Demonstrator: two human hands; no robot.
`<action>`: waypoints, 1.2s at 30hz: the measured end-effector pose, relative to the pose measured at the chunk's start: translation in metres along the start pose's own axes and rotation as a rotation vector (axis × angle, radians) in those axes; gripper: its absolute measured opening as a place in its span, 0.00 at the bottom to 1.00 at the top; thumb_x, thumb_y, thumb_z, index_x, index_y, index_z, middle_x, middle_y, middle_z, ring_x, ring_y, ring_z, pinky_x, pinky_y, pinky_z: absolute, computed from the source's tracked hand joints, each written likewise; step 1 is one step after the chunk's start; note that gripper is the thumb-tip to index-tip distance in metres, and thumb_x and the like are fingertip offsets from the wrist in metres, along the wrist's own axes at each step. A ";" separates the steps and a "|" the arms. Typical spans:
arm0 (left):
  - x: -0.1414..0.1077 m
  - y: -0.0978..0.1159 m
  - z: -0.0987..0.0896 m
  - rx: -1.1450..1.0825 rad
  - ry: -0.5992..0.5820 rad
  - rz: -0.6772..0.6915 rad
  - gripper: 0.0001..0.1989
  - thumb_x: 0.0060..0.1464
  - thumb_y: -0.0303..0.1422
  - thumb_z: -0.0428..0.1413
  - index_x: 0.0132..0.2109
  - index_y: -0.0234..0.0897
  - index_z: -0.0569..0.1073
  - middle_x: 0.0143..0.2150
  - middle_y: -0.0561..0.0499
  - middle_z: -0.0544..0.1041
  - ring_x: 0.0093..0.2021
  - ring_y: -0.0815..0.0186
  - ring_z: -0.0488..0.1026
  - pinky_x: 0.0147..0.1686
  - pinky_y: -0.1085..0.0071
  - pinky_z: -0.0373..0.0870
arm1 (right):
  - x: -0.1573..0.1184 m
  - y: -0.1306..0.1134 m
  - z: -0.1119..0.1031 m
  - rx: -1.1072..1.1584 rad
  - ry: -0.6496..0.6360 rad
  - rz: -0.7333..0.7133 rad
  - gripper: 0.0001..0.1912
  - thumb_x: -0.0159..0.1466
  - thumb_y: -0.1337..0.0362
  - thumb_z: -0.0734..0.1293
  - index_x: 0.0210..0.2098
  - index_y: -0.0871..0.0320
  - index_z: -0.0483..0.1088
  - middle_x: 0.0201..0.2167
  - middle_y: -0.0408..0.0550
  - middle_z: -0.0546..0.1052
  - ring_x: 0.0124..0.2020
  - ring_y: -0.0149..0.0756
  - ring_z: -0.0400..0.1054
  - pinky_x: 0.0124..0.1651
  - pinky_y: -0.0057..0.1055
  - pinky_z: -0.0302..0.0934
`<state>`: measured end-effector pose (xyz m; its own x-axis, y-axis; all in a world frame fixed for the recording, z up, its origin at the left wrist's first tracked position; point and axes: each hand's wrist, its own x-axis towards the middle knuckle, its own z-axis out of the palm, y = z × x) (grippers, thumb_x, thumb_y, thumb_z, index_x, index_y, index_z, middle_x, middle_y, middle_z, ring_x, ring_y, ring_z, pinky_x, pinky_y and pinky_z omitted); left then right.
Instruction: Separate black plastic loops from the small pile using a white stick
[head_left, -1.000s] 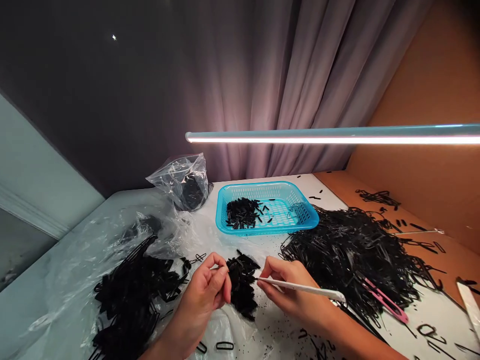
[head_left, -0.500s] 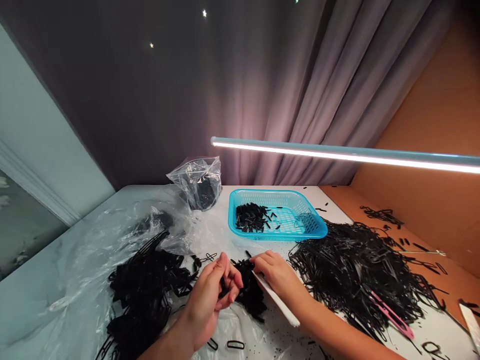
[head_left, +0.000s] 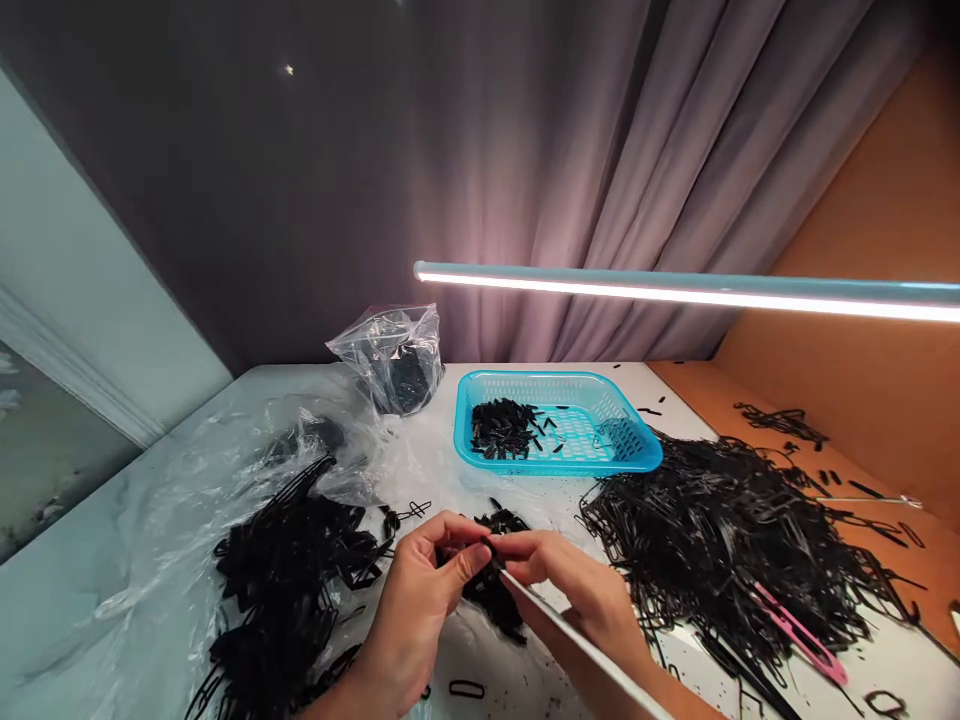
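My left hand (head_left: 420, 605) is closed, thumb and index finger pinching a small black piece (head_left: 491, 550). My right hand (head_left: 581, 590) meets it at the fingertips, closed round a thin, flat white stick (head_left: 592, 648) whose tip reaches the black piece. Below and behind the fingers lies a small heap of black pieces (head_left: 499, 610), partly covered by my hands. To the left is a pile of black strips and loops (head_left: 285, 580). A larger tangle of thin black loops (head_left: 720, 530) spreads on the right.
Behind the hands stands a blue basket (head_left: 559, 465) with short black pieces inside. A clear bag (head_left: 394, 365) with dark contents sits at the back left, near crumpled plastic sheeting (head_left: 180, 560). Pink tweezers (head_left: 799, 632) lie on the right tangle. A lit tube lamp (head_left: 675, 290) crosses above.
My right hand has lifted from the small heap and come to my left hand with the white stick. My left fingers have closed into a pinch on a black piece.
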<state>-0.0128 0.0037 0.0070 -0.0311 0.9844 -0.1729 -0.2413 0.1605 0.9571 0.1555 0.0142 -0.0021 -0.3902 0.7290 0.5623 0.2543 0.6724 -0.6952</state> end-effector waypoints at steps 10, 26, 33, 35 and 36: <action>0.003 0.000 -0.003 -0.143 -0.073 -0.177 0.11 0.50 0.37 0.62 0.34 0.34 0.72 0.23 0.58 0.62 0.19 0.80 0.47 0.19 0.80 0.42 | 0.004 0.004 -0.010 0.099 0.098 -0.036 0.05 0.60 0.74 0.66 0.32 0.59 0.66 0.41 0.47 0.74 0.39 0.29 0.71 0.41 0.25 0.65; -0.001 -0.003 0.001 -0.094 -0.051 -0.143 0.14 0.47 0.39 0.64 0.34 0.36 0.68 0.28 0.57 0.64 0.27 0.75 0.55 0.24 0.78 0.50 | 0.003 0.004 -0.005 0.123 0.039 -0.042 0.06 0.60 0.73 0.69 0.34 0.58 0.69 0.40 0.42 0.77 0.39 0.27 0.72 0.41 0.23 0.62; 0.001 -0.007 -0.001 -0.064 -0.045 -0.107 0.12 0.49 0.38 0.63 0.33 0.37 0.69 0.28 0.56 0.64 0.27 0.75 0.56 0.25 0.78 0.50 | 0.004 0.001 -0.005 0.110 0.038 -0.008 0.03 0.61 0.71 0.68 0.33 0.58 0.69 0.40 0.42 0.77 0.39 0.28 0.72 0.35 0.21 0.62; 0.001 -0.007 -0.001 -0.062 -0.040 -0.090 0.11 0.48 0.36 0.63 0.32 0.37 0.69 0.28 0.56 0.64 0.27 0.75 0.56 0.25 0.78 0.50 | 0.004 -0.001 -0.005 0.111 0.035 0.014 0.03 0.61 0.71 0.68 0.33 0.57 0.70 0.40 0.42 0.77 0.39 0.28 0.72 0.36 0.22 0.63; 0.001 -0.007 -0.002 -0.061 -0.036 -0.085 0.11 0.48 0.36 0.63 0.32 0.37 0.70 0.28 0.56 0.64 0.27 0.75 0.56 0.26 0.78 0.51 | 0.003 -0.001 -0.005 0.114 0.037 0.019 0.03 0.61 0.71 0.68 0.33 0.57 0.70 0.40 0.41 0.77 0.38 0.28 0.72 0.38 0.22 0.63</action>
<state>-0.0126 0.0031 -0.0006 0.0263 0.9694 -0.2439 -0.3001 0.2404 0.9231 0.1584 0.0165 0.0031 -0.3530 0.7472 0.5631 0.1584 0.6409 -0.7511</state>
